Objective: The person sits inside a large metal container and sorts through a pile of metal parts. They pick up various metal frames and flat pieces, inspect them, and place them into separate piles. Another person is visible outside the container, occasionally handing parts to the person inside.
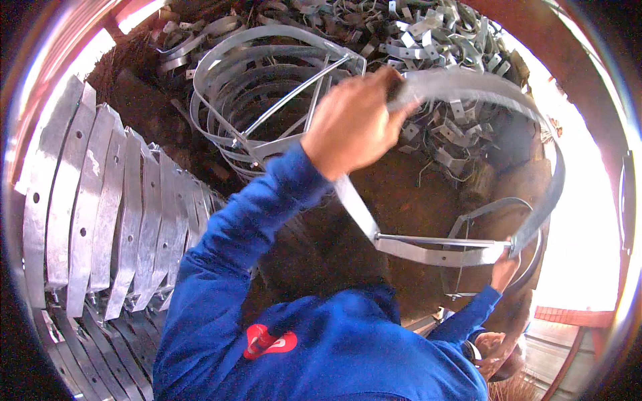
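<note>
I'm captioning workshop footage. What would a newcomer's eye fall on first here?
First, the large metal hoop right of centre, with the blurred left hand at its upper left and the right hand at its lower right corner. Next, the row of overlapping silvery bands down the left side, and the heap of small bent brackets along the top.

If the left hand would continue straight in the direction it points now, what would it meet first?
Past the grey metal hoop it grips, the left hand would probably meet the heap of bent metal brackets first, though depth is hard to judge here.
</note>
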Demonstrator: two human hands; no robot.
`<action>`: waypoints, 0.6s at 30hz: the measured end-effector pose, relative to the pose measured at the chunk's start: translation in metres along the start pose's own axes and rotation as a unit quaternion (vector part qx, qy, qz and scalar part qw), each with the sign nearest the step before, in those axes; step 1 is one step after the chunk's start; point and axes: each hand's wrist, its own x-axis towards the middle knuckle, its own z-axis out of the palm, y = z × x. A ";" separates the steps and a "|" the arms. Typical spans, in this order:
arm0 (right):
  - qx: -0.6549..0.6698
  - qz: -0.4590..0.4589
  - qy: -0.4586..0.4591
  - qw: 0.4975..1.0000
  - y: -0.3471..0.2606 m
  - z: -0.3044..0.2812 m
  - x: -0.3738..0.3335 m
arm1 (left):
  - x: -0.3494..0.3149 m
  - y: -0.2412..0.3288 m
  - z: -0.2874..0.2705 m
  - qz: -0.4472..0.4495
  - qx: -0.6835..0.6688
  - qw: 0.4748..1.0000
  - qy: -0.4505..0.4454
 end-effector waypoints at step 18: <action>0.089 -0.202 -0.501 0.837 -0.277 0.115 0.255 | 0.145 -0.429 -0.086 -0.247 0.342 0.882 -0.209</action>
